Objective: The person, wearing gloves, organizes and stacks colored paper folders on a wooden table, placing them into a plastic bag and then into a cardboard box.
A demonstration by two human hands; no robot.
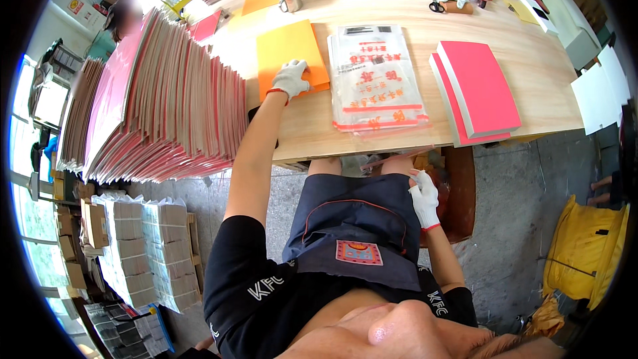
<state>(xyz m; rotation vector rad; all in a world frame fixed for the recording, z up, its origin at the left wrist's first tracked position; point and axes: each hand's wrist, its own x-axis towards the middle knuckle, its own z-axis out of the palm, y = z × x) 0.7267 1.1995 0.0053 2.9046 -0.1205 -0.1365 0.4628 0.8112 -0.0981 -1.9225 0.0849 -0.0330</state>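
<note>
My left hand [291, 80], in a white knit glove with a red cuff, rests on a stack of orange sheets [286, 43]. Its fingers are spread a little over the sheets' right side. My right hand [425, 201], gloved the same way, is low beside my right thigh, below the table edge. Its fingers look loosely stretched, and I see nothing held in it. Between the hands lies a pile of clear plastic bags [375, 83] with red print. Two thick blocks of pink-covered paper [482, 86] stand to their right, one partly over the other.
A tall leaning stack of pink-covered boards [173, 100] crowds the table's left side. A metal mug [289, 0] stands behind the orange sheets. Scissors [436, 6] and a brown roll [458, 7] lie at the back right. A brown stool [460, 193] is under me.
</note>
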